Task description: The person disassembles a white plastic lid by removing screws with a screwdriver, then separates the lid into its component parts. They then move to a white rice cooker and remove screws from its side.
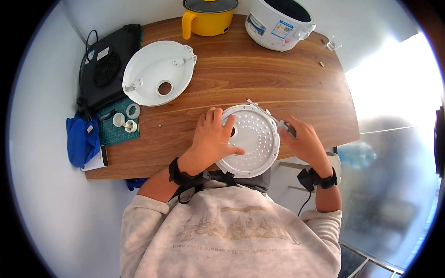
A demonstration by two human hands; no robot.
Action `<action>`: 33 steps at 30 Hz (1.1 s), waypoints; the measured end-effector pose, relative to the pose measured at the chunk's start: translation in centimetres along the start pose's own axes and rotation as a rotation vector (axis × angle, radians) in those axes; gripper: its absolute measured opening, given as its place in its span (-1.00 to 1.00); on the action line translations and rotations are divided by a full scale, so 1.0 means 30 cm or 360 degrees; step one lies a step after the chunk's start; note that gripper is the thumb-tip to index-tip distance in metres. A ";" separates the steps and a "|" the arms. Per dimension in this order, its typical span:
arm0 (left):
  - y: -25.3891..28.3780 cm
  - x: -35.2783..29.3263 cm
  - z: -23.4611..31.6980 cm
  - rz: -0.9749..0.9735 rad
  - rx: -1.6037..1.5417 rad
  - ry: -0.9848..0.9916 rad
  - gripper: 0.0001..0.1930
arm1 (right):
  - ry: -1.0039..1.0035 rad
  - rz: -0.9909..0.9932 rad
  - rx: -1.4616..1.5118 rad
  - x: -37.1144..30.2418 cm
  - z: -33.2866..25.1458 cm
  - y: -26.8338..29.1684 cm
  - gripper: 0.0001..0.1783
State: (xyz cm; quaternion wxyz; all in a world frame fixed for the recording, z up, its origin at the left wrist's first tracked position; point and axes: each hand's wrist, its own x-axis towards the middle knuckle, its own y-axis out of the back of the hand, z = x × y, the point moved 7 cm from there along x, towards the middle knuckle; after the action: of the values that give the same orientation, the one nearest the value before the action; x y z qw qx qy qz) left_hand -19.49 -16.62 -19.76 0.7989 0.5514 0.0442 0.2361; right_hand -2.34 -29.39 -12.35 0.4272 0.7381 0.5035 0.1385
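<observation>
A round white inner lid plate point(252, 134) with rows of small dimples lies at the table's front edge, its near side reaching past the edge. My left hand point(211, 136) rests on its left side, fingers spread, thumb and index finger over the surface and partly covering a dark hole. My right hand point(301, 141) is closed round the grey handle of a screwdriver point(262, 109). The shaft slants across the plate's upper right rim, its tip pointing up and left beyond the rim. Whether the shaft touches the rim I cannot tell.
A white oval lid cover point(160, 69) lies left, beside a black appliance base point(109, 65). White round parts point(125, 121) sit on a green cutting mat point(109, 132) near a blue cloth point(82, 141). A yellow pot point(211, 21) and white cooker body point(278, 28) stand at the back.
</observation>
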 end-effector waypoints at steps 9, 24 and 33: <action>-0.026 0.000 0.008 -0.0034 0.0111 0.0009 0.01 | 0.0023 0.0179 0.0138 -0.052 0.010 -0.062 -0.69; -0.034 -0.010 0.005 0.0004 0.0147 -0.0028 0.02 | 0.0078 0.0170 0.0052 -0.048 -0.008 -0.070 -0.68; -0.029 -0.014 0.006 0.0043 0.0131 -0.0039 0.01 | 0.0205 0.0236 -0.0021 -0.052 -0.027 -0.064 -0.66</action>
State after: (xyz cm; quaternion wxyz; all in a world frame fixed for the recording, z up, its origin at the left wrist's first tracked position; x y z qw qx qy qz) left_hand -19.50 -17.20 -20.55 0.7728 0.5871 0.0365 0.2382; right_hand -4.76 -30.11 -13.01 0.3873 0.7601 0.4730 0.2200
